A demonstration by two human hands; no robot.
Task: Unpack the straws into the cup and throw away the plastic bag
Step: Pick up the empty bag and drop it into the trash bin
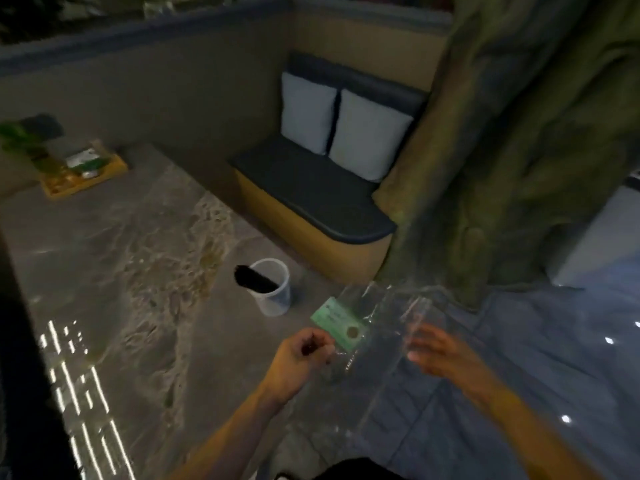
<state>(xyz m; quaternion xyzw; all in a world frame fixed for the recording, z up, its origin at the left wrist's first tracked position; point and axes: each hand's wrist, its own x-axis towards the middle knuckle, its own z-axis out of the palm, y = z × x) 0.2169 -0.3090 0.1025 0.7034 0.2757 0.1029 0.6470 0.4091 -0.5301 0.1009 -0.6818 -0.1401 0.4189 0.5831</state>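
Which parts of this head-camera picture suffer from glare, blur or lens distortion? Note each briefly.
Head view: dim overall; bright streaks of glare on the marble table at lower left; the right hand is motion-blurred behind the clear plastic bag, which catches faint highlights; the black straws in the cup look soft; wide-angle bending curves the wall top.

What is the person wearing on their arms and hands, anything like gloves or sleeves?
Nothing shows on them. The left hand and right hand are bare, with no gloves, rings or watch visible, and both forearms are uncovered as far as the picture shows. The image is dim and blurry, so small details could be missed.
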